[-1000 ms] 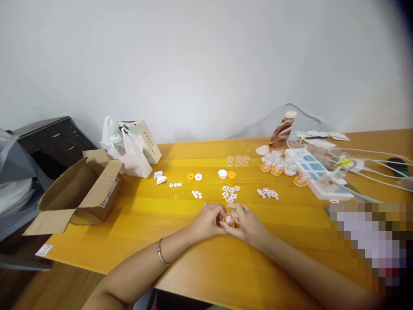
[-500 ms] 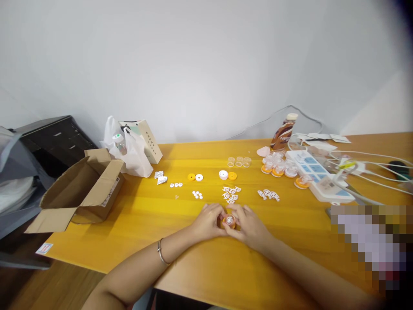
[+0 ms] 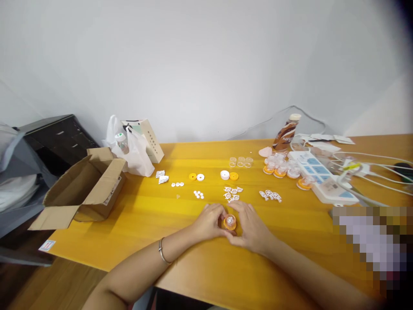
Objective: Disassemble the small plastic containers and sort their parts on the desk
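Observation:
A small round orange piece with a clear top and white parts inside point(image 3: 230, 221) stands upright on the table between my hands. My left hand point(image 3: 210, 221) grips its left side with thumb and fingers. Around the right side curves my right hand point(image 3: 253, 226), its fingers apart and a gap showing between palm and piece; the thumb tip lies close to the lower edge. Just beyond my fingers are several white fan-shaped plastic parts point(image 3: 232, 192). Past those lie a white ring cap point(image 3: 225, 175) and an orange disc point(image 3: 234, 176).
Small white discs point(image 3: 198, 194), clear rings point(image 3: 241, 162) and white toothed parts point(image 3: 270, 196) are grouped across the table. Several similar orange-and-clear pieces point(image 3: 280, 171) stand by a power strip point(image 3: 319, 176) with cables. A bottle point(image 3: 286, 133) is behind; an open carton point(image 3: 84, 185) is left.
My right hand has loosened and shifted slightly right, away from the piece, showing more of its orange rim. My left hand stays on it. The view has shifted slightly.

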`<action>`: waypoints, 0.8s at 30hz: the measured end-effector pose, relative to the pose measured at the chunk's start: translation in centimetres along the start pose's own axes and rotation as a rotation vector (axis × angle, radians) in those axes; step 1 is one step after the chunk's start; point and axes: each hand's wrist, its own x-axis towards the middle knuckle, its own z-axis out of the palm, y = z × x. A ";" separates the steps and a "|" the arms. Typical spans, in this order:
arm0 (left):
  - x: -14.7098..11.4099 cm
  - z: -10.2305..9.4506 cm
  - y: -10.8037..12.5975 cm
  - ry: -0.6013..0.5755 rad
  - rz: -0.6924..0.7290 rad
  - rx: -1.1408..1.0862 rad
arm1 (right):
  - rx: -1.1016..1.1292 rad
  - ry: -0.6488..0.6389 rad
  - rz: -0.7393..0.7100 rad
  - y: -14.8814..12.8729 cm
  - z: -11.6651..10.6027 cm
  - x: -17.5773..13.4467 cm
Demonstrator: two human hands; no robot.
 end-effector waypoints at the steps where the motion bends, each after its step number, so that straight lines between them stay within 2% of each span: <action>1: 0.0 0.0 0.0 0.006 0.001 0.000 | -0.003 -0.001 0.016 0.0 0.0 0.0; 5: 0.0 0.0 0.1 0.009 0.010 0.029 | 0.019 -0.086 0.032 -0.1 -0.2 0.2; 8: 0.1 0.0 0.2 -0.009 -0.011 0.024 | 0.019 -0.059 -0.026 -0.3 -0.4 0.3; 10: 0.0 0.0 0.2 -0.006 -0.008 0.010 | 0.007 -0.045 0.001 -0.3 -0.3 0.3; 14: 0.0 0.0 0.1 0.007 0.010 0.037 | -0.008 -0.111 0.018 -0.3 -0.2 0.3; 20: 0.0 -0.2 0.3 -0.009 0.017 0.045 | -0.040 -0.104 0.001 -0.1 -0.2 0.3; 24: 0.0 -0.4 0.6 -0.017 0.007 0.067 | -0.078 -0.117 -0.089 0.0 -0.3 0.2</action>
